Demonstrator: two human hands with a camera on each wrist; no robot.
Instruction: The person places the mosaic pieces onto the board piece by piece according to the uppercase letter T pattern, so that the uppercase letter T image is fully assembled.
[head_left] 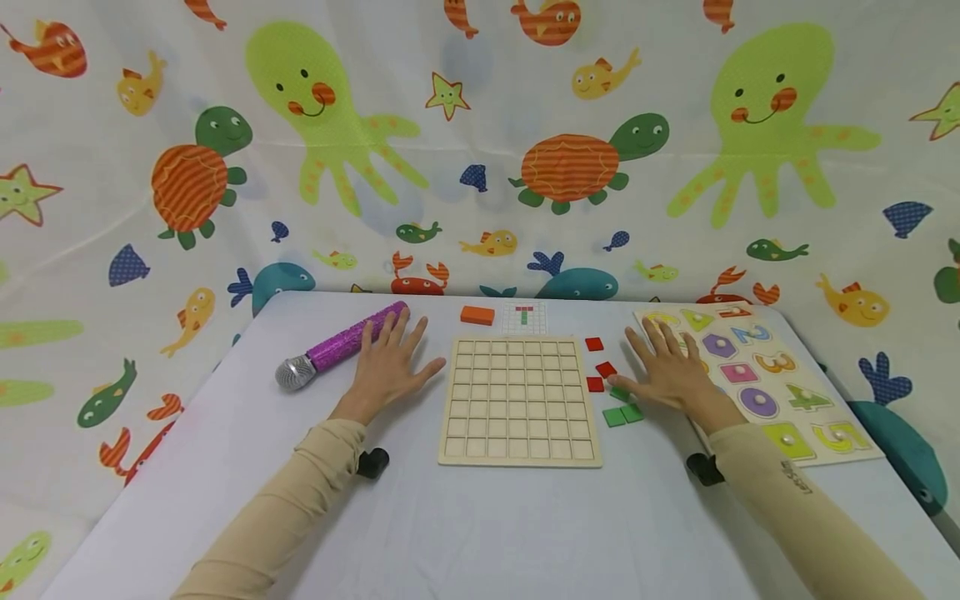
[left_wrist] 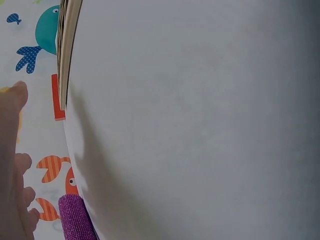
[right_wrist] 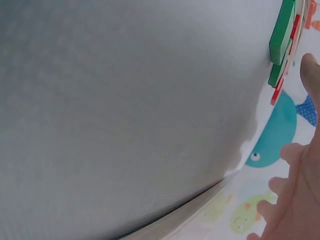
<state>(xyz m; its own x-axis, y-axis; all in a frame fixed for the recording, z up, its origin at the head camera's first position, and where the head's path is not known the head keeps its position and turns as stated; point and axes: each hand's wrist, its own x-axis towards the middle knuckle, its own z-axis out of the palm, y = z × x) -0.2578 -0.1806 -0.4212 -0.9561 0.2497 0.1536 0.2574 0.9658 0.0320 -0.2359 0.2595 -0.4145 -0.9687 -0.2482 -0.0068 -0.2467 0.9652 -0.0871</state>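
Note:
With its fingers spread, my left hand is held above the white table, between a glittery purple microphone and a wooden grid board. Nothing is in it. In the left wrist view the same hand shows in side profile above the purple microphone handle. My right hand, also spread and holding nothing, is beside the red tiles and green tiles, overlapping the left edge of a shape-and-number puzzle board in the head view. Its thumb partly covers one green tile.
Behind the grid board lie an orange block and a small card printed with a red and green T pattern on a grid. A curtain with sea animals hangs along the table's far side.

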